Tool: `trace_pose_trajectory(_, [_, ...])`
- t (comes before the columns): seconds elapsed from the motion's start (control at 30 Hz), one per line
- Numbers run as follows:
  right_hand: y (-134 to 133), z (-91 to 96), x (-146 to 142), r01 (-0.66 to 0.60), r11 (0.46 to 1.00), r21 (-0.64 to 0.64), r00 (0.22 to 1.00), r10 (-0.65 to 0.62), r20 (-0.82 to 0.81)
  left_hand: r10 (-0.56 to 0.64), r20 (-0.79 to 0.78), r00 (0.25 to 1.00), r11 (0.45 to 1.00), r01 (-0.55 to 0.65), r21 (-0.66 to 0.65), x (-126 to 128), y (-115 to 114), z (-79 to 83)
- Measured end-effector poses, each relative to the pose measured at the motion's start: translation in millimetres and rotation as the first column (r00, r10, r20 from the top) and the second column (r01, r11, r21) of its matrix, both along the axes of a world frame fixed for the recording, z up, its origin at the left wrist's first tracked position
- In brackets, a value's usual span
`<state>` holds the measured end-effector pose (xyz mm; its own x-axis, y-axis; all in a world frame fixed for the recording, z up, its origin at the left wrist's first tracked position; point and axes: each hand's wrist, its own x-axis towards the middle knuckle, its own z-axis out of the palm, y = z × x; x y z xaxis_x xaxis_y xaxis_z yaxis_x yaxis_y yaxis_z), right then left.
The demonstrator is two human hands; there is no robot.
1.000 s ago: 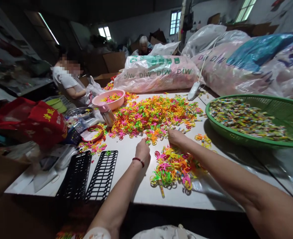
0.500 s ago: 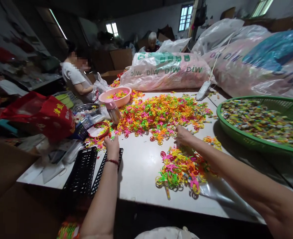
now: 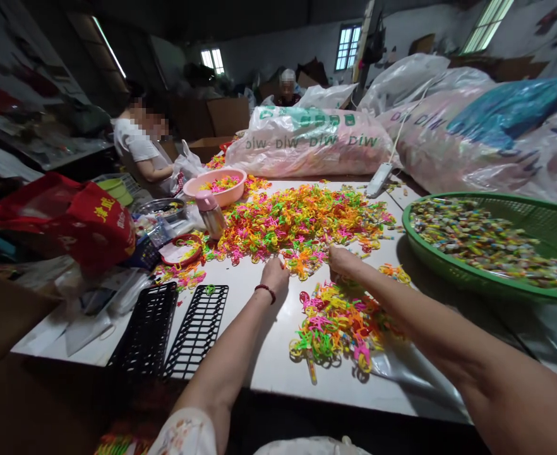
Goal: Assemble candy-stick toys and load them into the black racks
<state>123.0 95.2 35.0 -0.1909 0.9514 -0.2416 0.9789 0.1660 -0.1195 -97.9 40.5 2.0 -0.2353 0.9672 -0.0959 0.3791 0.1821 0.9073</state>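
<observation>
A large pile of small bright plastic pieces with ring-shaped ends covers the middle of the white table. At its near edge is my left hand, fingers drawn together; what they hold is too small to make out. My right hand is just to the right, curled at the pile's edge, its fingertips mostly hidden. Closer to me lies a smaller heap of similar pieces, partly under my right forearm. A black slotted rack lies left of my left arm, with a green plastic piece at its far end.
More black racks are stacked at left. A pink-capped bottle and pink basin stand behind. At right is a green basket of small wrapped items. Large plastic sacks line the back. A co-worker sits at left.
My left hand has moved right, from the black rack to the pile's near edge. A green piece now shows on the rack's far end. My right hand stays at the pile.
</observation>
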Motion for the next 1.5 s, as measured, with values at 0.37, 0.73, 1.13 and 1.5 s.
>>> trace_pose_trajectory(0.37, [0.6,-3.9,-24.8,-0.085,0.995,0.043,0.996,0.087,-0.027,0.1,0.524,0.846,0.994,-0.113,-0.008,-38.5,-67.2,18.3])
trace_pose_trajectory(0.73, [-18.3,17.0,-15.0,-0.072,0.997,-0.011,0.966,0.067,-0.25,0.154,0.913,0.378,0.988,-0.052,-0.145,-50.1,-116.1,27.0])
trace_pose_trajectory(1.13, [-22.8,18.3,-34.4,-0.252,0.967,0.042,0.956,0.255,-0.147,0.082,0.848,0.523,0.996,-0.081,-0.047,-54.9,-143.9,21.6])
trace_pose_trajectory(1.5, [-96.5,49.6,-48.7,-0.229,0.969,0.093,0.947,0.244,-0.208,-0.054,0.844,0.533,0.996,-0.034,0.085,-53.2,-157.1,23.6])
